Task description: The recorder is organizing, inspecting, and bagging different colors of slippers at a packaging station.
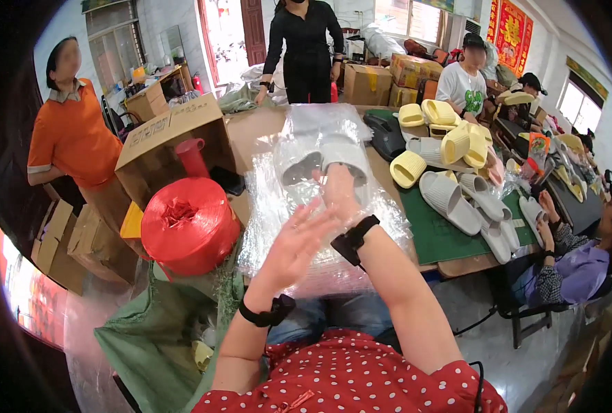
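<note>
A pair of pale grey slippers (302,168) lies side by side in a clear plastic bag (325,118) on the table before me. My right hand (342,194) reaches forward to the right-hand slipper, touching it at its opening. Its fingertips are partly hidden by the slipper and the shiny plastic. My left hand (293,246) is raised nearer to me, a little left of the right one, with fingers stretched out and nothing in them. Beneath both hands is a stack of clear plastic bags (382,224). Dark bands circle both my wrists.
Left of the bags stand a big red roll of plastic twine (189,227) and an open cardboard box (175,138). A green sack (158,344) hangs below. Yellow and grey slippers (450,203) crowd the right on a green mat (423,237). Several people are around the table.
</note>
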Demonstrator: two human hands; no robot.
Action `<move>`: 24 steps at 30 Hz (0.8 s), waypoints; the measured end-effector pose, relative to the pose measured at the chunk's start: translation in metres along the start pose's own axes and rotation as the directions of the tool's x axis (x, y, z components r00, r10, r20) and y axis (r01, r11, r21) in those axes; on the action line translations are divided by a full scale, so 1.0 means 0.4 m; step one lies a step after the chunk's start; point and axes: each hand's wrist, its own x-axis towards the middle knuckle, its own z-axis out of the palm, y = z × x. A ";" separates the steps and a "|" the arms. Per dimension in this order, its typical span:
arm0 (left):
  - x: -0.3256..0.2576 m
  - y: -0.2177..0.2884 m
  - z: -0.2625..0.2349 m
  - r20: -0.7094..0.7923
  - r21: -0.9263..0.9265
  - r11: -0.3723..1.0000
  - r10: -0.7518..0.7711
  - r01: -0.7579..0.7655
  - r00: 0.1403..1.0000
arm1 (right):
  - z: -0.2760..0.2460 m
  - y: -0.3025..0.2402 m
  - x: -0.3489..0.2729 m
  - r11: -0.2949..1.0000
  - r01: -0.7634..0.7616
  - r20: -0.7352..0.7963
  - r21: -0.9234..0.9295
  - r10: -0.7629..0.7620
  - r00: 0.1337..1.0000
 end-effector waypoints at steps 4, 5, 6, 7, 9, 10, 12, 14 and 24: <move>-0.092 -0.100 0.046 -0.222 -0.032 0.920 -0.387 0.390 0.895 | 0.036 0.062 -0.109 0.933 0.359 0.252 -0.003 -0.347 0.904; -0.104 -0.112 0.056 -0.275 0.057 0.885 -0.430 0.461 0.860 | 0.019 0.093 -0.162 0.919 0.380 0.230 0.105 -0.394 0.890; -0.119 -0.119 0.060 -0.272 0.047 0.884 -0.436 0.464 0.858 | 0.001 0.126 -0.210 0.893 0.395 0.209 0.214 -0.437 0.875; -0.151 -0.134 0.062 -0.328 0.100 0.853 -0.457 0.512 0.827 | -0.076 0.098 -0.248 0.895 0.199 0.367 0.398 -0.354 0.860; -0.207 -0.132 0.059 -0.385 0.140 0.802 -0.496 0.581 0.778 | -0.277 0.017 -0.303 0.846 -0.209 0.593 0.491 -0.149 0.791; -0.215 -0.144 0.056 -0.397 0.066 0.728 -0.608 0.683 0.687 | -0.329 0.027 -0.310 0.815 -0.373 0.645 0.443 -0.001 0.764; -0.215 -0.152 0.071 -0.409 0.053 0.622 -0.700 0.781 0.585 | -0.324 0.153 -0.289 0.921 -0.054 0.075 0.387 0.027 0.997; -0.229 -0.162 0.075 -0.350 -0.004 0.614 -0.740 0.789 0.574 | -0.334 0.204 -0.238 1.000 -0.027 -0.051 -0.012 0.027 0.998; -0.300 -0.116 0.073 -0.228 -0.231 0.606 -0.794 0.761 0.563 | -0.277 0.295 -0.389 0.864 -0.483 0.436 0.140 0.384 0.814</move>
